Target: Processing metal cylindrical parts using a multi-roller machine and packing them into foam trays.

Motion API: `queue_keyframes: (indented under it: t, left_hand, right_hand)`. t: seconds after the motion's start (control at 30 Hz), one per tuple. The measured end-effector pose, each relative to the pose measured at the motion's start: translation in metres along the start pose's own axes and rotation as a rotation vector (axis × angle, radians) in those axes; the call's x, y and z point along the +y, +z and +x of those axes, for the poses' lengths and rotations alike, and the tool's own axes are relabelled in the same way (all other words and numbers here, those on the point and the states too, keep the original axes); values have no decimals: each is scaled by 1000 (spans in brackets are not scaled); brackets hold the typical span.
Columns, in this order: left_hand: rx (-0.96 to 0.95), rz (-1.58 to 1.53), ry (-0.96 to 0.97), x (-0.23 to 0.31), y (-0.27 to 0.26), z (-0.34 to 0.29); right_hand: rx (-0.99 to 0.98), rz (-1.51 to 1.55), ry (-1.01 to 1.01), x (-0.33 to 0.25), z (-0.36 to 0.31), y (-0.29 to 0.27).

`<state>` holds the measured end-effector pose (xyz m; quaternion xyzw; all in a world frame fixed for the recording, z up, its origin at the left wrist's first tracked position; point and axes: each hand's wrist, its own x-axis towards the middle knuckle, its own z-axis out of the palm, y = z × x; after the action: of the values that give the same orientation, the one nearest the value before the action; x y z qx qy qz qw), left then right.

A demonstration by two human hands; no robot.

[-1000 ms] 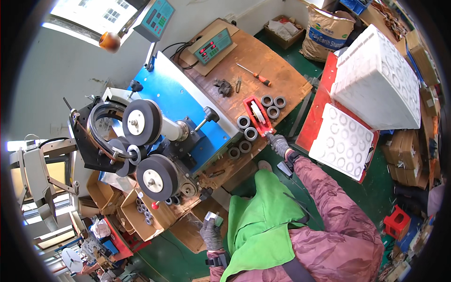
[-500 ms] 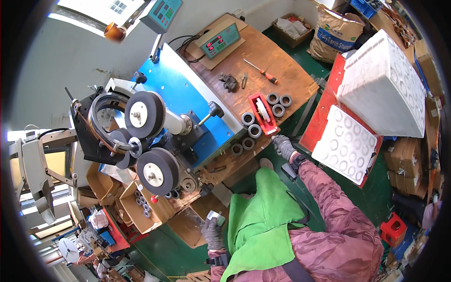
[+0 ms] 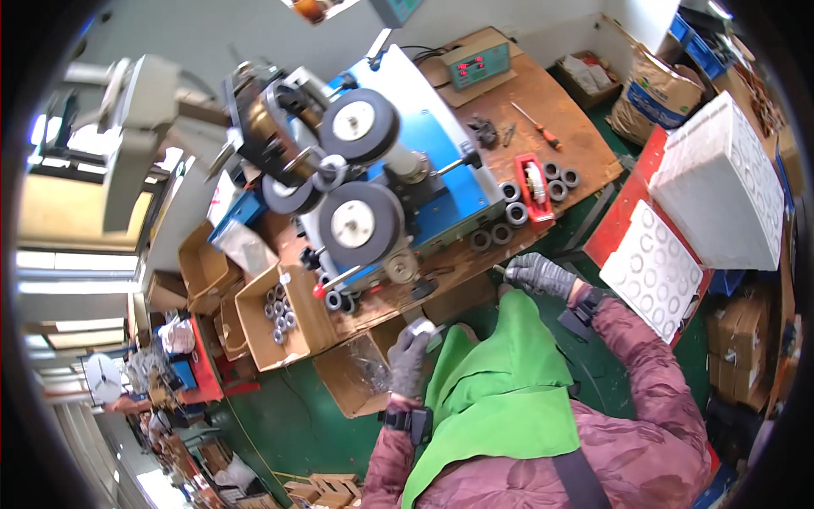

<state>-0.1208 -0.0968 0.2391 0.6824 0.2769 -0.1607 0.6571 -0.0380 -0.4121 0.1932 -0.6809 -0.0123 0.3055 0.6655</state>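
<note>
My left hand [image 3: 407, 363], in a grey glove, is closed around a small white object [image 3: 421, 327] with a pale, see-through edge; its kind does not show. It hovers near the table's front edge, beside the green apron [image 3: 500, 373]. My right hand [image 3: 543, 276], gloved too, has its fingers curled together just off the table's corner. A thin pale tip [image 3: 498, 268] sticks out of its fingers; I cannot make out what it belongs to. Nearest to it on the table are a red tape dispenser [image 3: 533, 199] and several dark grey rings [image 3: 516, 214].
A blue-topped machine [image 3: 441, 144] with black rollers [image 3: 354, 225] fills the table's left part. An orange screwdriver [image 3: 549, 136] lies behind the dispenser. Cardboard boxes [image 3: 309, 322] stand at left, one with metal rings. White foam trays [image 3: 653, 271] rest on a red surface at right.
The whole view has shifted, so the table and machine sit further right. My right hand has drawn back from the table's corner. My left hand still holds the white object.
</note>
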Motion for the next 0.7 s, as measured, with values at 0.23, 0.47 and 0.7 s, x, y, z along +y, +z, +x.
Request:
queue_keyframes:
  t: [0.23, 0.47, 0.7]
  left_hand:
    - [-220, 2, 237, 25, -3, -6]
    - [-330, 116, 389, 32, -17, -24]
    - [-418, -92, 274, 34, -35, -31]
  right_hand:
    - [-258, -429, -447, -106, -25, 84]
    - [-108, -1044, -180, -122, -23, 136]
    - [-22, -948, -319, -112, -28, 110]
